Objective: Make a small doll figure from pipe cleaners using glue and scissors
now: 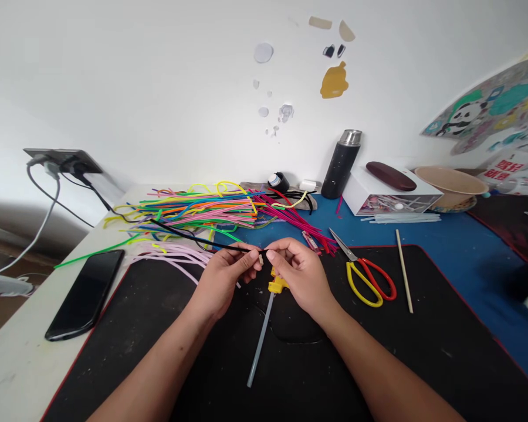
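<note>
Home craft space indicated | pipe cleaners (202, 206) piled along counter's (22, 363) back edge | panda decal (465, 117) fixed to wall (136, 88)

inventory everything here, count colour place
Pipe cleaners: many, multicoloured, rear left
Strands: count unclear, black, centre
Glue gun: one, yellow, centre
Scissors: one, red-yellow handles, right
Wooden stick: one, pale, beside scissors
Smartphone: one, black, left
Flask: one, black, rear
Box: one, white, rear right
Glue sticks: several, translucent, before box
Glasses case: one, maroon, on box
Bowl: one, beige, beside box
Mat: one, black, foreground
Outlet: one, dark, left wall
Wall stickers: several, mixed, above
Left hand: one, bare, pinching strands
Right hand: one, bare, pinching strands
</note>
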`<state>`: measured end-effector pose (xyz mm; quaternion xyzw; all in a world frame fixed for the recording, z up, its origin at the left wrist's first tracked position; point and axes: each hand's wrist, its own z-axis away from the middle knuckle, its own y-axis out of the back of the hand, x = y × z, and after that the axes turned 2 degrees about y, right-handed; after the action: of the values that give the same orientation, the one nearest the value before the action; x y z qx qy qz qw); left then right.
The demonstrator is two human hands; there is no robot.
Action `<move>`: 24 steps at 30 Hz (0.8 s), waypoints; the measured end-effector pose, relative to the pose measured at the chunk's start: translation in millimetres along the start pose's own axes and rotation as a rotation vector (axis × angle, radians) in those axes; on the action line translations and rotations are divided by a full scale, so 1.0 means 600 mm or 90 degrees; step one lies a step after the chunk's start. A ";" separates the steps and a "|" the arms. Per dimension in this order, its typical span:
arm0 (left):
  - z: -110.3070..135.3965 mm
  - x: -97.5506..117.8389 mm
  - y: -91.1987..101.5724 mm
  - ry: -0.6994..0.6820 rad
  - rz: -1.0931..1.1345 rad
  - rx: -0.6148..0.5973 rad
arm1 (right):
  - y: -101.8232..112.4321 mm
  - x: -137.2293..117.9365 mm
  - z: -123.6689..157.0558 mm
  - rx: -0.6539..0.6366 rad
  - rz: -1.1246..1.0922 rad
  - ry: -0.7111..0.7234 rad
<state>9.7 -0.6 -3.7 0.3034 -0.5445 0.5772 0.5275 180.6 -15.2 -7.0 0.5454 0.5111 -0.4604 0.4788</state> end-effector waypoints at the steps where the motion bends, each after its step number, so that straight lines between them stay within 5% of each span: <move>1: 0.000 0.000 0.000 0.004 -0.001 -0.004 | 0.000 0.000 0.000 0.000 -0.002 0.001; 24: -0.002 0.002 0.002 0.054 0.004 -0.021 | 0.002 -0.009 0.010 0.005 0.124 0.097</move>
<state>8.5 1.1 -3.6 0.2679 -0.5320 0.5824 0.5531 181.5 -21.6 -2.2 0.6274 0.4889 -0.3711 0.4791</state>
